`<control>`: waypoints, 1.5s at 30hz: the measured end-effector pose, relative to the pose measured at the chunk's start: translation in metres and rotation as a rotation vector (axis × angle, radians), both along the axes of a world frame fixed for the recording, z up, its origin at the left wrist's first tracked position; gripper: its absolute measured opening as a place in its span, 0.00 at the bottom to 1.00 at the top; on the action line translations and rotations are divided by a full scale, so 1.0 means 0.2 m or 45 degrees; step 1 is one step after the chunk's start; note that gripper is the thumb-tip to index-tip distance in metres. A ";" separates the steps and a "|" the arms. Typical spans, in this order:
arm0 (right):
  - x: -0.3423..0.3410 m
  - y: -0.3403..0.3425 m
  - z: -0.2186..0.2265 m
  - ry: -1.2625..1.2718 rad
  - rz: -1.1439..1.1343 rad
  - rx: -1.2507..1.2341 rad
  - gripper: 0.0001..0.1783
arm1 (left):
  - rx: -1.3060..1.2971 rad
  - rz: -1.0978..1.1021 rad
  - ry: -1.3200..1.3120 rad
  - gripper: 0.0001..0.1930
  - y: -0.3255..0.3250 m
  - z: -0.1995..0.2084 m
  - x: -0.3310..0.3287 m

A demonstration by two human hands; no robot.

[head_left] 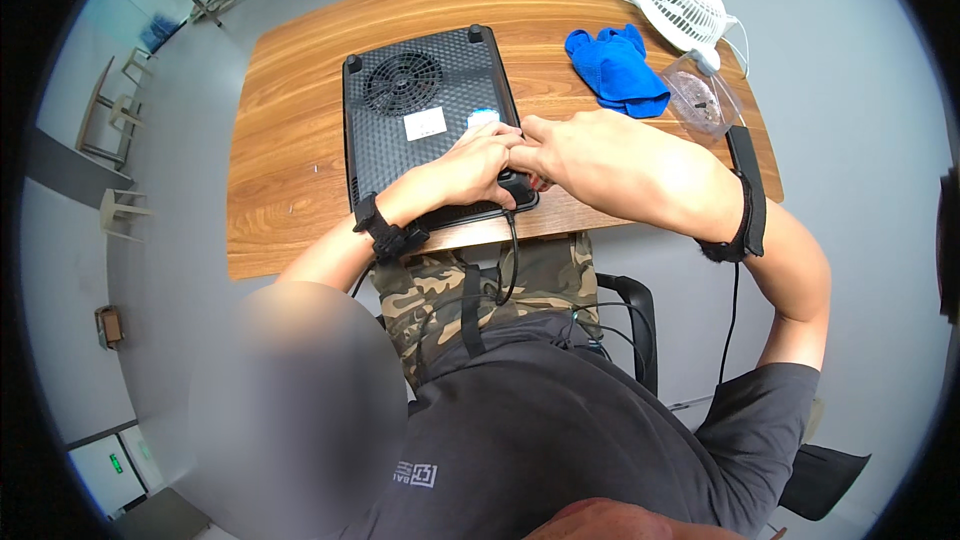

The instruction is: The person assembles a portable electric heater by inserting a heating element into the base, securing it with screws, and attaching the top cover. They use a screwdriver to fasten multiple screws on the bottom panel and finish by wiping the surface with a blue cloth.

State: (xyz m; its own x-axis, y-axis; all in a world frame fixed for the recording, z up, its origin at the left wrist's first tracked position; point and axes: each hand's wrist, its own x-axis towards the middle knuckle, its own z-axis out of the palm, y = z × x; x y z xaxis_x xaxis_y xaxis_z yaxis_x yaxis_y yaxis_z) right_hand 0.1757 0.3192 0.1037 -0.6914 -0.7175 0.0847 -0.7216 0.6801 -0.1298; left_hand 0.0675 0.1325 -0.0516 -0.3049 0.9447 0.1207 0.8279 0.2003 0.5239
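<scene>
A black appliance, which looks like an induction cooker, lies upside down on the table. Its textured base shows a round fan grille, dark feet and a white label. Over its near right corner my two hands meet. My left hand rests on the base with its fingers curled, the thumb near the front edge. Closed beside it, touching its fingertips, is my right hand. A bit of red shows under the right fingers, but what they hold is hidden. A black cord hangs down from that corner.
A blue cloth lies crumpled right of the appliance on the wooden table. Beyond it are a white fan with a cord and a clear plastic dish with small bits inside. A black bar lies at the right edge.
</scene>
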 end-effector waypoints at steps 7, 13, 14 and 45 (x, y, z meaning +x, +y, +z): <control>-0.06 -0.03 0.01 -0.260 -0.153 0.262 0.16 | -0.108 0.008 -0.001 0.32 0.01 0.04 0.01; -0.11 -0.11 0.08 -0.410 -0.370 0.448 0.21 | -0.091 -0.025 0.050 0.31 0.01 0.00 -0.02; -0.10 -0.09 0.06 -0.325 -0.304 0.384 0.20 | -0.072 -0.025 0.054 0.31 0.00 -0.01 -0.02; -0.20 -0.13 0.01 -0.410 -0.171 0.314 0.16 | -0.121 1.247 0.105 0.11 -1.25 -0.09 -0.33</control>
State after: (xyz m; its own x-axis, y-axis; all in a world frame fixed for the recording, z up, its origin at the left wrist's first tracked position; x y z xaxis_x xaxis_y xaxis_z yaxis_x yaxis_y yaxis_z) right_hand 0.1350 0.2937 0.1058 -0.7432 -0.5909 -0.3138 -0.5735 0.8042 -0.1560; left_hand 0.0011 -0.1174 -0.0705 -0.9514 0.2865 0.1131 0.3071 0.8549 0.4181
